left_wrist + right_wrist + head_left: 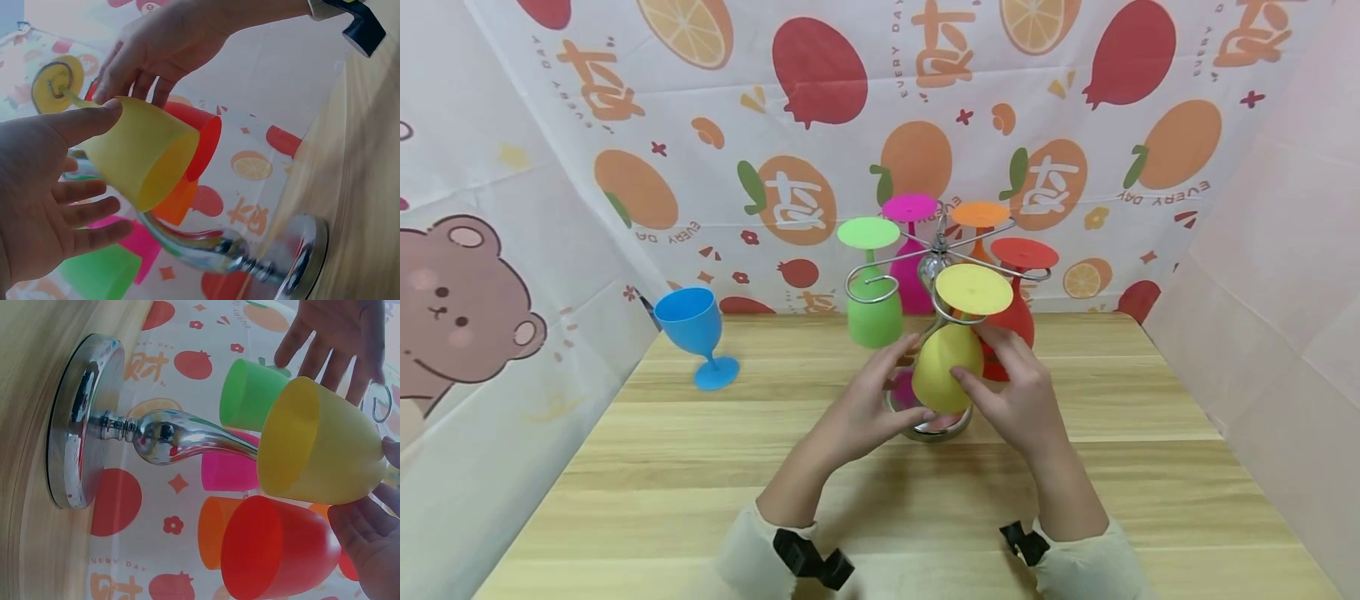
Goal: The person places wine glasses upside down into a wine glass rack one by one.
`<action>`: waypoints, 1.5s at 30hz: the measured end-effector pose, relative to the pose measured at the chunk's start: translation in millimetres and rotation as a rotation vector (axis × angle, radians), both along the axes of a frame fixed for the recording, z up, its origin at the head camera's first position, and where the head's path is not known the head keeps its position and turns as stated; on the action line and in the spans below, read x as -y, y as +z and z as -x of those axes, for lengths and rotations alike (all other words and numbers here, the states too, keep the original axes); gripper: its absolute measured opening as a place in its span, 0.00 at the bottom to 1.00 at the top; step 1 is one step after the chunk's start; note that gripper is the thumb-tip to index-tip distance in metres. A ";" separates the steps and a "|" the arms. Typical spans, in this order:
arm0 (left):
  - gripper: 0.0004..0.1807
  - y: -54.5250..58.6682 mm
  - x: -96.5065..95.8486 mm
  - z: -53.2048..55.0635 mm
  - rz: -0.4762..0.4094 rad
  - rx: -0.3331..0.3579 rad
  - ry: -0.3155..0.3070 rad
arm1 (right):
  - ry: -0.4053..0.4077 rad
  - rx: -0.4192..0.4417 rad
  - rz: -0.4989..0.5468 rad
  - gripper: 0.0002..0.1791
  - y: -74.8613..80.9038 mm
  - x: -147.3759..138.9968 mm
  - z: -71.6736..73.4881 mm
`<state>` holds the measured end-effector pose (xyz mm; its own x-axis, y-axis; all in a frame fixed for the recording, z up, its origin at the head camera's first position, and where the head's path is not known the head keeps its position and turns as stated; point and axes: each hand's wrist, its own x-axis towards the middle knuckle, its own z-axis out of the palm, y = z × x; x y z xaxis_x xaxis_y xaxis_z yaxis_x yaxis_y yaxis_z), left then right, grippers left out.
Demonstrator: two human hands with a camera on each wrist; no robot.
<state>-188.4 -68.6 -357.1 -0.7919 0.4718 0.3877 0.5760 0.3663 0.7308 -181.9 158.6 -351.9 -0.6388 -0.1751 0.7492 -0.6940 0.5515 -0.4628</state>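
Observation:
A yellow goblet (949,367) hangs upside down from a front arm of the chrome rack, its round foot (974,289) above the wire loop. My right hand (1018,396) holds its bowl, thumb on the near side and fingers towards the back. On the other side of the bowl is my left hand (868,404), its fingers spread and fairly straight. Whether the left thumb touches the bowl I cannot tell. The chrome stand's round base (306,256) rests on the table. In the right wrist view the yellow bowl (337,450) tilts, mouth towards the base.
Green (875,312), magenta (910,275), orange (981,215) and red goblets (1025,252) also hang inverted on the rack. A blue goblet (692,321) stands upright at the table's left. Printed cloth (857,158) closes off the back of the wooden table (700,483).

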 end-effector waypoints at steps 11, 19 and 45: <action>0.29 12.6 68.2 4.9 0.255 -0.174 0.203 | -0.031 -0.004 -0.002 0.36 -0.9 -3.7 -1.3; 0.26 28.7 151.9 54.9 0.490 -0.360 0.543 | -0.025 -0.011 -0.003 0.36 -0.4 -6.1 -1.0; 0.49 14.0 232.7 127.8 0.849 0.053 0.769 | -0.013 0.016 -0.007 0.35 -2.6 -2.9 -1.1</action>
<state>-316.2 -301.3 -343.1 -0.9898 -0.0510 0.1328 -0.0383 0.9946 0.0960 -180.7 161.6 -354.5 -0.6530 -0.1714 0.7377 -0.6790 0.5638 -0.4701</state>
